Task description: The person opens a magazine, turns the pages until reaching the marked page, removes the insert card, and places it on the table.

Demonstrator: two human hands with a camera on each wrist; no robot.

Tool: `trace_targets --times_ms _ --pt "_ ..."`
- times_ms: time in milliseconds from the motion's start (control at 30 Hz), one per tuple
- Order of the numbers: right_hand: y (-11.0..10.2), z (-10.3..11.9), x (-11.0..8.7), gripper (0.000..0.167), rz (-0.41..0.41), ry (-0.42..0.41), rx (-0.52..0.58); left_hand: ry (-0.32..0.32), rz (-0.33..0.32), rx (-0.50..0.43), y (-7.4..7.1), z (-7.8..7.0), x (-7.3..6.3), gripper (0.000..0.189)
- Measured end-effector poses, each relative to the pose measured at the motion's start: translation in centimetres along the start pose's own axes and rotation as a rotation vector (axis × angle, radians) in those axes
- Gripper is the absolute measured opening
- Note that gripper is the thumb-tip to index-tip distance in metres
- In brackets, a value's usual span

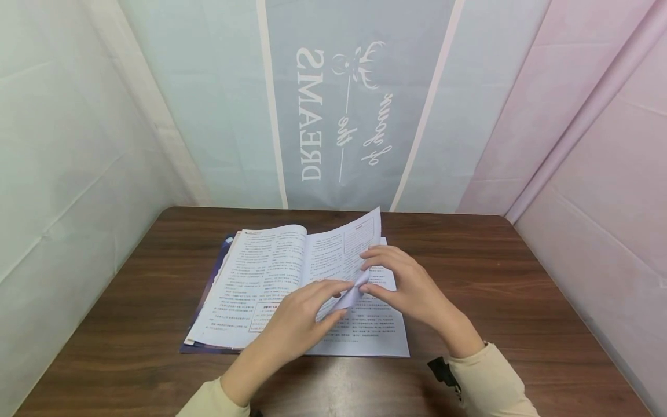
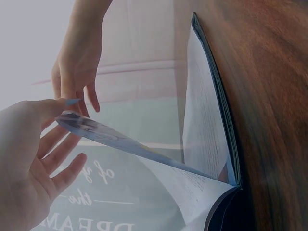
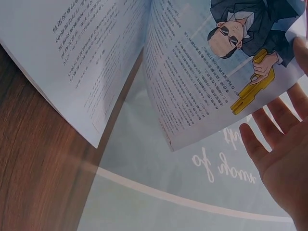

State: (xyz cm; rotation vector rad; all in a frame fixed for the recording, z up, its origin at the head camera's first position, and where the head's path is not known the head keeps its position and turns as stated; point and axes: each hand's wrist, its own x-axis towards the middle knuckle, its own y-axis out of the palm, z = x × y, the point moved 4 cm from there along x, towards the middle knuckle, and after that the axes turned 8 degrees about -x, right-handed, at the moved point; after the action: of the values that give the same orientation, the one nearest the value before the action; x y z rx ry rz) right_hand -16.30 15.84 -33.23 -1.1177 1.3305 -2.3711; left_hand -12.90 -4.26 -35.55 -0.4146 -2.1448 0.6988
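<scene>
An open magazine (image 1: 260, 272) lies on the table with printed text on both sides. One right-hand page (image 1: 333, 246) stands lifted off the stack, its edge bent into a small fold between the hands. My left hand (image 1: 299, 315) pinches this page between thumb and fingers from the near side. Facing it, my right hand (image 1: 411, 286) pinches the edge close to the left fingertips. In the right wrist view the page's underside carries a drawing of a figure in sunglasses (image 3: 226, 41) with a yellow gun, and the right fingers (image 3: 272, 120) spread behind the edge.
The dark wood-grain table (image 1: 495, 301) extends around the magazine on every side. A fabric backdrop (image 1: 219, 104) with mirrored white lettering hangs behind it, and pale fabric walls close off the left and right. A black strap (image 1: 443, 370) sits at the right sleeve.
</scene>
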Motion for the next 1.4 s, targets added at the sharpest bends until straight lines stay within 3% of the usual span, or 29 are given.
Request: trace_targets --times_ms 133,333,633,1033,1233,1400 --pt "0.0 -0.1 -0.1 0.042 -0.015 -0.019 0.012 -0.015 -0.006 0.024 -0.1 0.0 -0.2 0.040" --pt "-0.3 0.2 -0.2 0.049 -0.048 -0.048 0.070 -0.093 -0.035 0.072 -0.4 0.4 -0.6 0.040" --pt "-1.0 0.1 -1.0 0.039 -0.105 -0.092 0.083 -0.139 -0.060 0.075 -1.6 1.3 -1.7 0.038" --pt "-1.0 -1.1 -3.1 0.049 -0.027 -0.067 -0.048 -0.204 -0.179 0.205 -5.0 3.5 -4.5 0.051" --pt "-0.5 -1.9 -4.4 0.045 0.053 -0.041 -0.113 -0.273 -0.195 0.254 -7.0 4.8 -6.4 0.066" --pt "0.1 -2.6 -5.4 0.041 0.135 -0.009 -0.144 -0.355 -0.172 0.272 -8.2 5.5 -7.9 0.077"
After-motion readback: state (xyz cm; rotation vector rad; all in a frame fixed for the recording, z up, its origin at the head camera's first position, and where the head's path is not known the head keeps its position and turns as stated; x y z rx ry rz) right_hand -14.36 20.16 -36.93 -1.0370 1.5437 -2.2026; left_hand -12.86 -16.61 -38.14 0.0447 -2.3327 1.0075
